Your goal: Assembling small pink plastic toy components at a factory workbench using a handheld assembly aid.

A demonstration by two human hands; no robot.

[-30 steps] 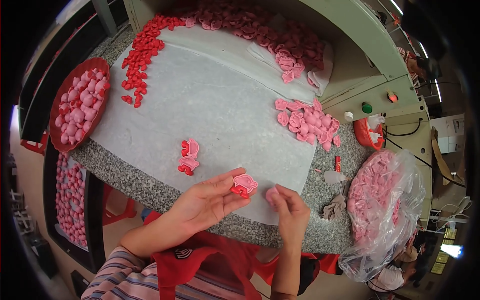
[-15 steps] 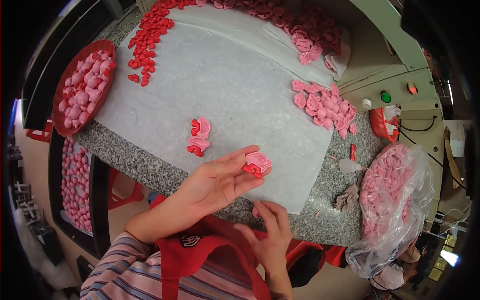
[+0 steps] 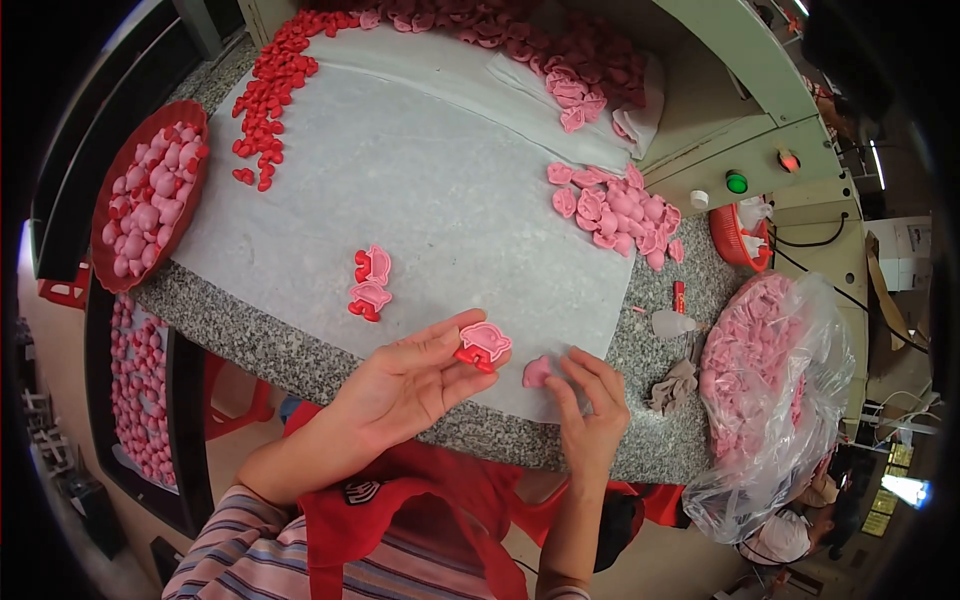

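Observation:
My left hand point(image 3: 415, 375), palm up, holds a small pink moulded half-shell point(image 3: 485, 338) by its fingertips, hollow side up, with a red footlike piece point(image 3: 475, 357) set at its lower edge. Beside it, the thumb and fingertips of my right hand point(image 3: 592, 400) are at the edge of another pink half-shell point(image 3: 537, 372) and seem to pinch it, just above the paper. Two more pink half-shells point(image 3: 371, 296) with red pieces point(image 3: 363, 310) lie on the white paper point(image 3: 430, 190), left of my hands.
Loose red pieces point(image 3: 262, 120) and pink half-shells point(image 3: 625, 210) lie on the paper. A red basket point(image 3: 107, 185) of pink figures stands left; right are a plastic bag point(image 3: 770, 430) of pink parts, a squeeze bottle point(image 3: 672, 324) and a grey cloth point(image 3: 675, 388). A machine panel point(image 3: 735, 165) rises behind.
My right hand has moved up and right from the table's front edge, and the pink half-shell by its fingertips has come along. My left hand keeps hold of its half-shell. The whole view has shifted slightly.

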